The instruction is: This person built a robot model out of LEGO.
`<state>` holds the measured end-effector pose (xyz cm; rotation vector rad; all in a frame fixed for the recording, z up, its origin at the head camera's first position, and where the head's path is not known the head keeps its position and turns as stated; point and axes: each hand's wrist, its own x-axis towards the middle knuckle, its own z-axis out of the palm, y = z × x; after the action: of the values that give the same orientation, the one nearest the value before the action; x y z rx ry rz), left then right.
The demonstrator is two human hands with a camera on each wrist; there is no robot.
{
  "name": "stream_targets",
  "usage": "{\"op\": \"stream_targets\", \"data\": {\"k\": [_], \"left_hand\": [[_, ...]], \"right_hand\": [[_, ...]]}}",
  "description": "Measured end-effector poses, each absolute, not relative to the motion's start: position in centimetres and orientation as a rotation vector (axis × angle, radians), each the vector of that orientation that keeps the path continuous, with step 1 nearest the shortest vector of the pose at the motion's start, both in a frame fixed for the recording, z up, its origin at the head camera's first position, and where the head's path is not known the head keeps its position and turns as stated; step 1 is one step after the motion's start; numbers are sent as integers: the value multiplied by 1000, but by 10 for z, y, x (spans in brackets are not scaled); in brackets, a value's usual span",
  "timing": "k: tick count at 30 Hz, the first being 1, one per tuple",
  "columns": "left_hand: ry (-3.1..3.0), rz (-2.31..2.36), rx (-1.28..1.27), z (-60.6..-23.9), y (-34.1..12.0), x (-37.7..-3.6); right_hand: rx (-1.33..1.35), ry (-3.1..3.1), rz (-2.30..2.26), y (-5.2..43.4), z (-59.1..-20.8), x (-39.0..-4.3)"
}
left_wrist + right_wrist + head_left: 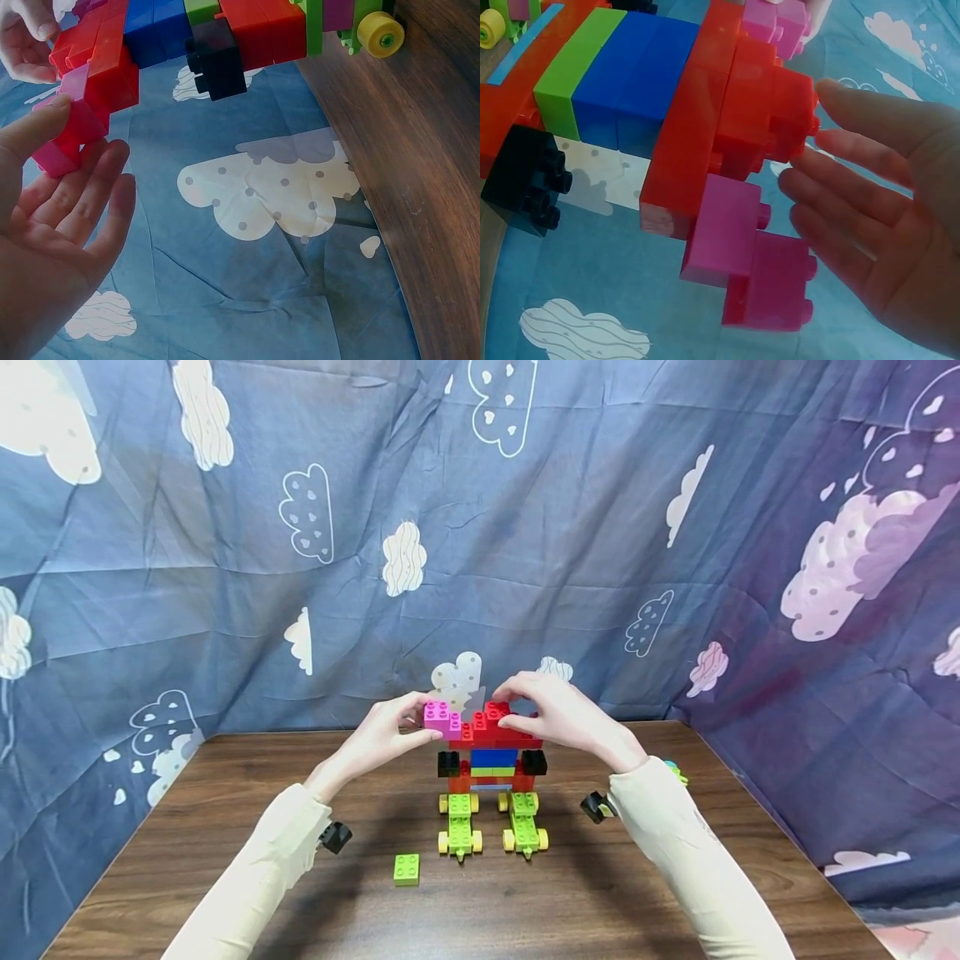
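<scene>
A block figure stands upright on two green wheeled bases (460, 841). Its body has blue bricks (494, 757), a green layer and black side bricks (448, 764). My left hand (382, 731) pinches a pink brick (437, 713) at the upper left end, thumb in front and fingers behind, as the left wrist view shows too. On the right, my right hand (558, 714) holds the red brick (793, 112) on top between thumb and fingertips. Magenta bricks (776, 281) on the figure's right end appear below that hand in the right wrist view.
A loose green brick (407, 870) lies on the wooden table (360, 918), left of the wheeled bases. Partly behind the right sleeve is a small blue-green object (677, 772). A blue cloud-patterned cloth (360, 635) hangs behind the table.
</scene>
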<state>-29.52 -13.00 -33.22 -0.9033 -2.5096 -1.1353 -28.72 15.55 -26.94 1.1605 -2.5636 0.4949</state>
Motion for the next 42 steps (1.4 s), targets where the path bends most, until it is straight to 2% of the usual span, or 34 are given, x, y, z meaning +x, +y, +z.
{"op": "stream_targets", "data": {"k": [7,17,33,42], "left_hand": [[-2514,-1139,-898,-332,-131,-296],[-2524,-1141,-903,-331,-131,-296],[-2521,-1149,-915,-331,-132,-297],[-2507,-1159,-914,-333,-131,-297]], "right_hand": [[1150,-2463,568,159,-271,-276],[1298,-2327,726,157,-296,-250],[1625,-2551,611,104,-375,-224],[1754,-2580,449,79,-406,-218]]}}
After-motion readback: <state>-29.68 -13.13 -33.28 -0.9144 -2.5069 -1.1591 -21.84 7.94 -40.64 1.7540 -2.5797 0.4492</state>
